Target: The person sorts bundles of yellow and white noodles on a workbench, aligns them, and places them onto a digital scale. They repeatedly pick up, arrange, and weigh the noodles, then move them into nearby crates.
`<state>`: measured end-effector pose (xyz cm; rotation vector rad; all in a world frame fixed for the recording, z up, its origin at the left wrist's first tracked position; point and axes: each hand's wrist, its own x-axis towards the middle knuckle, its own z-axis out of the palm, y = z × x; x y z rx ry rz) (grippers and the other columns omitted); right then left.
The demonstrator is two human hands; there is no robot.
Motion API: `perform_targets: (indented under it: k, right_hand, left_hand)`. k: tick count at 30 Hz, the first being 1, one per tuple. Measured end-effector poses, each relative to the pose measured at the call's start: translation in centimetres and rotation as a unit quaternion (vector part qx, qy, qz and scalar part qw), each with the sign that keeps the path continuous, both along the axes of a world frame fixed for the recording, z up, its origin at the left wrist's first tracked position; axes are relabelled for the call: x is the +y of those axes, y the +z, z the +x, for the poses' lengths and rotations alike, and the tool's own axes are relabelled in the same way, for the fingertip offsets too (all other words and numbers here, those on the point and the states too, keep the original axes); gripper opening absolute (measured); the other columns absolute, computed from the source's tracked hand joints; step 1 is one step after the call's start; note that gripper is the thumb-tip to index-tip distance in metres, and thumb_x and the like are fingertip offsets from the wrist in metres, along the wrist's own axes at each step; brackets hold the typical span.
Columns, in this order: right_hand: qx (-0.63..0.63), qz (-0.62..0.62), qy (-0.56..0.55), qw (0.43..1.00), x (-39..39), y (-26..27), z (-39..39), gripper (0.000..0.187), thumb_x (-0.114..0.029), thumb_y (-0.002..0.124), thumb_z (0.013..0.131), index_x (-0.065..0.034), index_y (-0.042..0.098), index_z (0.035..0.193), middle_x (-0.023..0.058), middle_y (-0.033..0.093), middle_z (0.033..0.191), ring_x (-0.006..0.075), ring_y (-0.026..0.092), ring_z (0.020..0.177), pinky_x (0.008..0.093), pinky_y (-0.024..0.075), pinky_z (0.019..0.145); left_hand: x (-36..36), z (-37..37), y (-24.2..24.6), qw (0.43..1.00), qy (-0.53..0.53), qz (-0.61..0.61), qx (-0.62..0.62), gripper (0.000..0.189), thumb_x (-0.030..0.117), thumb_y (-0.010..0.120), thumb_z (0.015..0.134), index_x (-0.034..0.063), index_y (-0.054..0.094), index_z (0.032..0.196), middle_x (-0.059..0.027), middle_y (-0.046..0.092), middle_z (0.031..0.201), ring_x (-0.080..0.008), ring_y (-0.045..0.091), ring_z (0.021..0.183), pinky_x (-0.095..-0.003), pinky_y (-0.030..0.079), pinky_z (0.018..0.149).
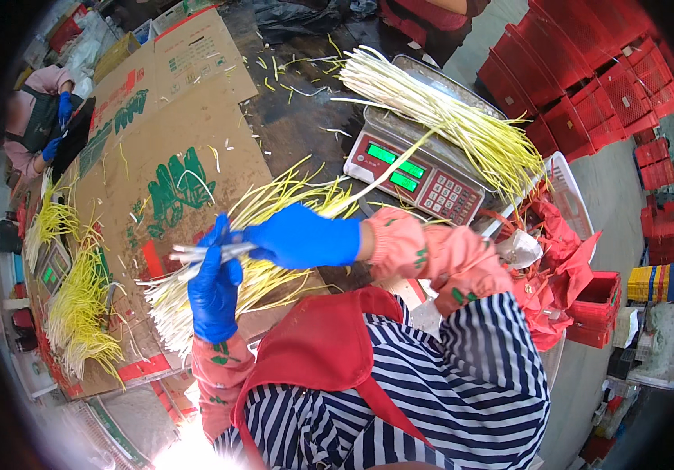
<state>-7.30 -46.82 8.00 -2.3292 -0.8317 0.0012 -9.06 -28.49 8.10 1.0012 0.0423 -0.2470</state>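
Note:
Both of my hands wear blue gloves. My left hand (215,291) grips the white ends of a few pale stalks (196,252) between thumb and fingers. Across from it, my right hand (307,238) closes on the same few stalks, whose yellow-green part trails out behind it. Below both hands, a loose pile of white-and-yellow stalks, apparently garlic chives (167,311), lies on flattened cardboard. A large bunch of the same stalks (431,117) rests across the metal pan of a digital scale (413,176), whose green displays are lit.
Cardboard sheets (225,135) cover the table, with more stalks (78,311) and a second scale (54,267) at left. A co-worker in blue gloves (49,150) stands beyond. Red crates (583,76) are stacked at upper right. A white basket (572,194) holds red bags (554,241).

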Motion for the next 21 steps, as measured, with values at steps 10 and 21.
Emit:
perform_targets:
  k: [10,21]
  right_hand:
    - [-0.049,-0.005,0.031,0.998,-4.7,-6.3,1.3,0.016,-0.022,0.061,0.073,-0.0076,0.063,0.078,0.0163,0.063,0.074,0.0375,0.061,0.066,0.0446,0.0474,0.055]
    - [-0.184,-0.27,-0.296,0.897,-28.3,0.3,7.5,0.026,-0.024,0.066,0.079,-0.0249,0.067,0.106,0.0088,0.067,0.083,0.0284,0.065,0.071,0.0378,0.0498,0.06]
  left_hand:
    - [17.1,-0.2,-7.7,0.984,-0.025,-0.175,-0.001,0.037,0.013,0.045,0.099,0.0038,0.046,0.134,-0.0076,0.058,0.121,-0.0054,0.059,0.077,-0.0173,0.043,0.057]
    - [22.9,1.6,-16.8,0.988,0.044,-0.051,0.138,0.033,0.012,0.048,0.096,0.0004,0.052,0.126,-0.0122,0.055,0.13,-0.0155,0.056,0.107,-0.0165,0.049,0.069]
